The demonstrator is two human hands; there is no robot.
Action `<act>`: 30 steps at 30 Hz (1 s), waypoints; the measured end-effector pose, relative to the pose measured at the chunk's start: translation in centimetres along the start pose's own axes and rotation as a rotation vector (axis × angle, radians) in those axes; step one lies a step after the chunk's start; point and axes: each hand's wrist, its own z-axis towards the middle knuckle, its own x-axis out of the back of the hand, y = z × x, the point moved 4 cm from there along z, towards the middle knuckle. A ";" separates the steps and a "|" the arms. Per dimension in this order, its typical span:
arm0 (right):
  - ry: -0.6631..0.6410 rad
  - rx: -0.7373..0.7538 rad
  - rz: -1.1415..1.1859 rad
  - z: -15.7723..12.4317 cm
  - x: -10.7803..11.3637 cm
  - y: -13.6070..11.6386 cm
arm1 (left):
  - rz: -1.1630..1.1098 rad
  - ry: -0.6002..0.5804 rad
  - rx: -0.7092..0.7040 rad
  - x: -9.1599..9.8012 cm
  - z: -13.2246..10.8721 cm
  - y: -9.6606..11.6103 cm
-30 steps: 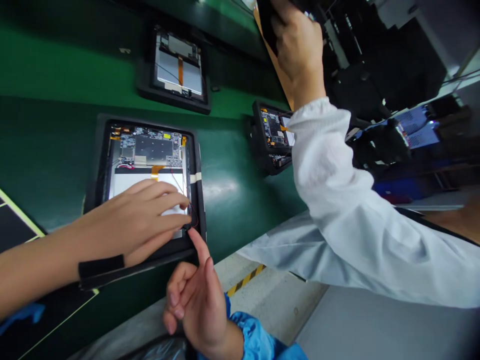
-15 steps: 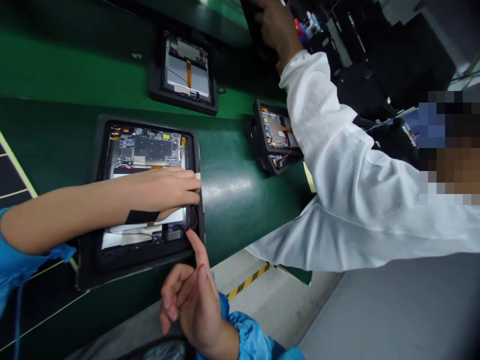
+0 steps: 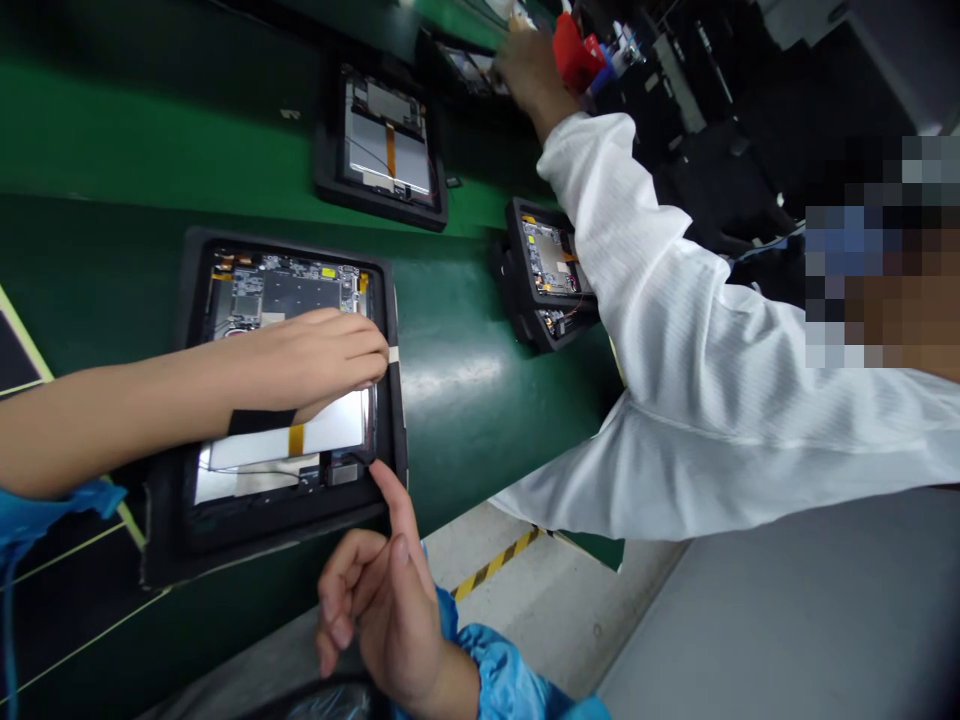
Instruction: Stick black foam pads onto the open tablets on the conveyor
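the opened tablet (image 3: 285,295) lies in a black jig (image 3: 262,535) on the green worktop (image 3: 465,430). the left hand (image 3: 315,360) curves over the tablet, fingertips at the white tape (image 3: 393,353); any pinch can't be told. the right hand (image 3: 386,610), below the jig, grasps nothing, index finger out to its rim.

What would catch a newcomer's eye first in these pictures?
First, the open tablet with its circuit board showing, in a black tray on the green belt, the left hand spread across it. Below, the right hand points a finger at the tray's corner. On the right, a co-worker's long white sleeve stretches across the view.
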 end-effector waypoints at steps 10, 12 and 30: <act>0.049 -0.035 -0.103 0.1 0.1 -1.4 | 0.157 0.032 0.109 0.0 -0.4 0.9; 0.040 -0.053 -0.164 -0.1 0.2 -1.9 | 0.205 0.088 0.096 0.6 -0.3 2.1; 0.046 0.021 -0.530 -0.5 1.2 -3.5 | -0.055 -0.101 -0.078 0.6 -1.7 5.6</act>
